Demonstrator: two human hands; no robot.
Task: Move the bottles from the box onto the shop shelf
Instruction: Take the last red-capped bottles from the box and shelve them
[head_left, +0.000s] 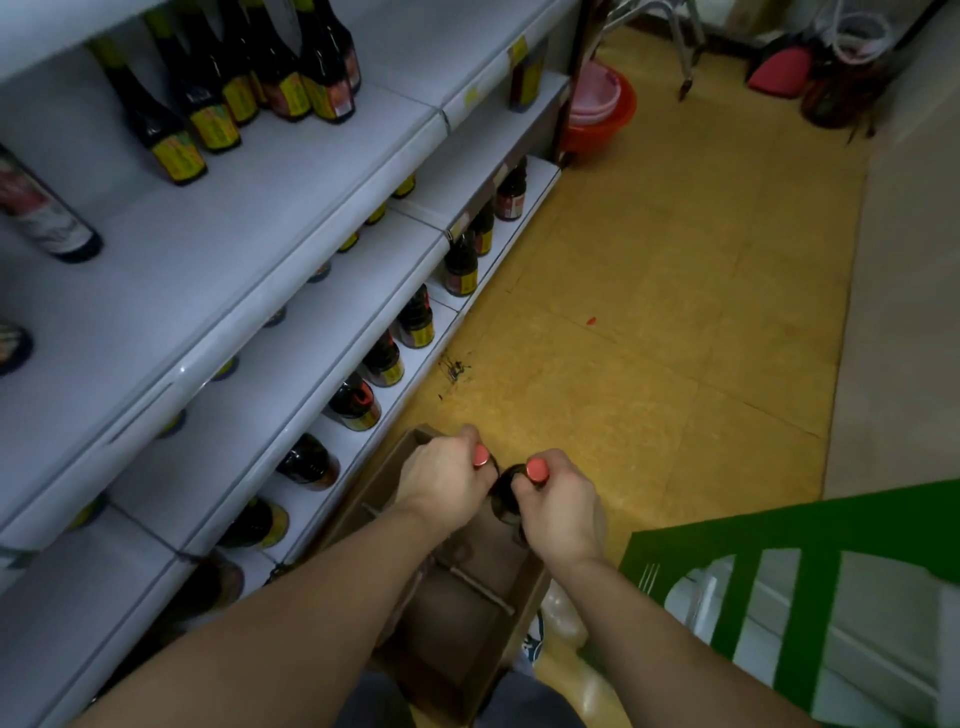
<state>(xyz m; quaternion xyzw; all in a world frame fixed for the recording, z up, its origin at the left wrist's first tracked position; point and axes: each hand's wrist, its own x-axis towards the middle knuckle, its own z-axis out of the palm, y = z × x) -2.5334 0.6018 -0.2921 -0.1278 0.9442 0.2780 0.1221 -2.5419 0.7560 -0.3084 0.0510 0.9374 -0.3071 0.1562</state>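
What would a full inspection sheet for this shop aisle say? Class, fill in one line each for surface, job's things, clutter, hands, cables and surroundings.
Surface: yellow floor, with dark debris near the shelf foot.
Job's things: open cardboard box with dividers, on the floor; left bottle and right bottle, both red-capped, at its far end; white shelf holding dark bottles.
Clutter: red basin at the shelf's end; green-and-white object at right, unclear.
Hands: left hand grips the left bottle's neck; right hand grips the right bottle's neck.
Cables: nothing seen.
Surroundings: metal legs beyond the basin.
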